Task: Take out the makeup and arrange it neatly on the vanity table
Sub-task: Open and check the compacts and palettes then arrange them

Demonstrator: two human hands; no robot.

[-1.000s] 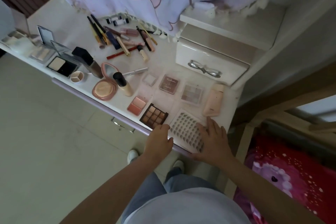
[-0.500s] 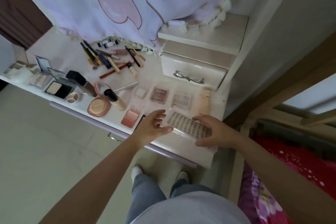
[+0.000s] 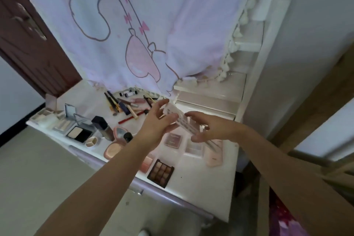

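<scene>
Makeup lies spread over the white worktop [image 3: 203,184]: a dark nine-pan eyeshadow palette [image 3: 161,173] near the front edge, a round pink compact [image 3: 113,150] to its left, a pale pink tube [image 3: 215,154] to the right, and a loose cluster of pencils and lip sticks [image 3: 126,106] at the back, under the hanging cartoon cloth [image 3: 145,25]. Held up in the air above these is a flat tray dotted with rows of small pieces [image 3: 178,120], tilted on edge between both hands. The left hand [image 3: 159,122] has its fingers and thumb curled round the tray's upper end; the right hand [image 3: 208,128] pinches the lower end. The step in hand looks like placing this tray in a tidy spot. The next move seems to call for lowering it flat into a free patch of worktop, perhaps the bare front-right area beside the palette, squared to its neighbours, without nudging the items beneath.
</scene>
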